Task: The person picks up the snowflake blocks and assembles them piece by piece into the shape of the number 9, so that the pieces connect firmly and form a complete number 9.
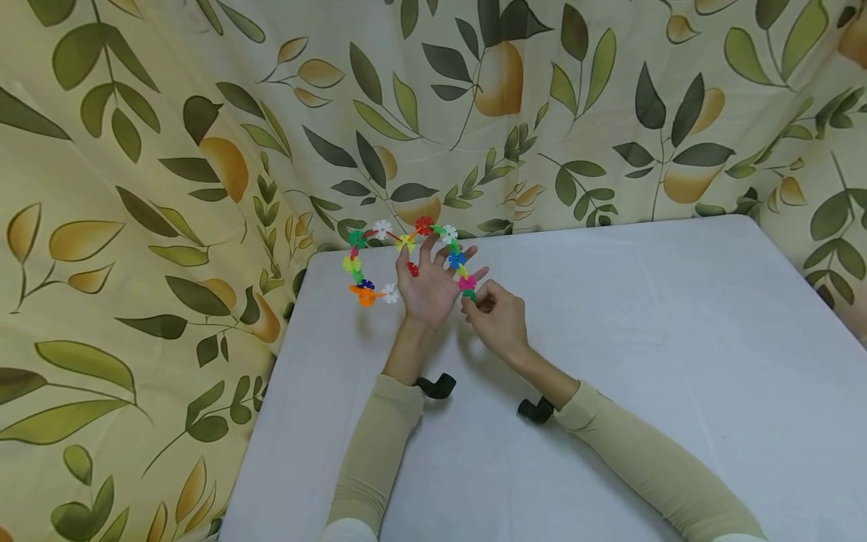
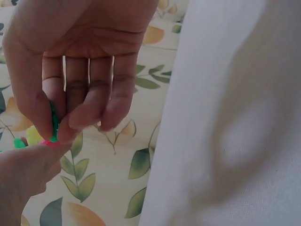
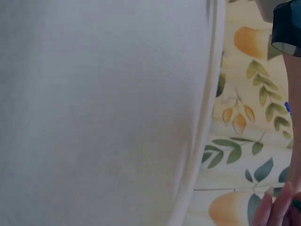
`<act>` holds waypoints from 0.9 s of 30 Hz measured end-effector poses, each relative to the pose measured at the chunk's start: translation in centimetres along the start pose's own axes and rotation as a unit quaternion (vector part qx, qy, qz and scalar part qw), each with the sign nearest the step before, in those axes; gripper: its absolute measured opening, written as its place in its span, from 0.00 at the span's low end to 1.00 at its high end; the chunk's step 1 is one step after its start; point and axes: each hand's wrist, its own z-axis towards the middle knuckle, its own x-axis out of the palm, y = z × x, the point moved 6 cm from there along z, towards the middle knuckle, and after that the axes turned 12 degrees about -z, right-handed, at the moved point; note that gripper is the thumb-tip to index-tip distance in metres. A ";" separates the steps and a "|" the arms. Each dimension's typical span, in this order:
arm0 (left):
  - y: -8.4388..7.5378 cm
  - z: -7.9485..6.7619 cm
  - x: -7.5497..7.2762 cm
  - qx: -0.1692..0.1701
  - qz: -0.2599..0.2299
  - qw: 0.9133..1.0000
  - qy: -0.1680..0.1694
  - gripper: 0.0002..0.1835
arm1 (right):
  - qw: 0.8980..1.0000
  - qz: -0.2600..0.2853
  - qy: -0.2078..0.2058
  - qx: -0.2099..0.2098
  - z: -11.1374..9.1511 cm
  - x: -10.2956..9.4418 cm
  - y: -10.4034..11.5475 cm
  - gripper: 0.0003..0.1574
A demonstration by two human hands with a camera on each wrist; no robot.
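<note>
A chain of interlocking plastic snowflake discs (image 1: 352,263) in several colours hangs around my left hand (image 1: 433,290). That palm faces up with spread fingers, and the blue disc (image 1: 457,260) lies across them. The thumb tip is by a yellow disc (image 1: 406,243); a small red piece (image 1: 413,269) shows beside the thumb. My right hand (image 1: 500,316) pinches the green end disc (image 1: 470,295), next to the pink disc (image 1: 467,282). The left wrist view shows the right hand (image 2: 89,70) gripping the green disc (image 2: 54,123), with the left hand (image 2: 28,169) below.
A white-covered table (image 1: 630,339) lies under both hands. Leaf-patterned curtain (image 1: 474,150) surrounds its back and left side. Black wrist cameras (image 1: 439,386) stick out from both sleeves. In the right wrist view, right-hand fingers (image 3: 277,207) show at the lower corner.
</note>
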 end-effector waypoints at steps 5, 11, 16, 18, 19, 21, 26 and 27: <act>0.1 0.0 0.1 0.006 0.014 1.000 -0.006 0.31 | 1.000 0.002 -0.008 -0.002 -0.1 0.0 0.5 0.11; 0.4 0.0 0.3 0.007 0.028 1.000 -0.002 0.32 | 1.000 -0.001 -0.014 0.019 0.2 0.0 0.6 0.15; 0.4 0.0 0.4 0.009 0.044 0.999 -0.001 0.33 | 0.999 -0.017 -0.038 0.025 0.4 -0.3 0.6 0.17; 0.4 0.0 0.4 0.013 0.051 0.999 -0.005 0.33 | 0.998 -0.023 -0.049 0.024 0.4 -0.4 0.5 0.16; 0.4 0.0 0.4 0.014 0.053 0.998 -0.006 0.34 | 0.998 -0.025 -0.054 0.024 0.4 -0.4 0.5 0.16; 0.4 0.0 0.4 0.016 0.054 0.998 -0.007 0.33 | 0.998 -0.026 -0.061 0.021 0.5 -0.5 0.5 0.16; 0.5 -0.1 0.3 0.019 0.054 0.998 -0.013 0.34 | 0.997 -0.019 -0.074 0.018 0.6 -0.7 0.5 0.18; 0.6 -0.1 0.3 0.018 0.057 0.998 -0.014 0.34 | 0.997 -0.018 -0.076 0.018 0.6 -0.7 0.5 0.19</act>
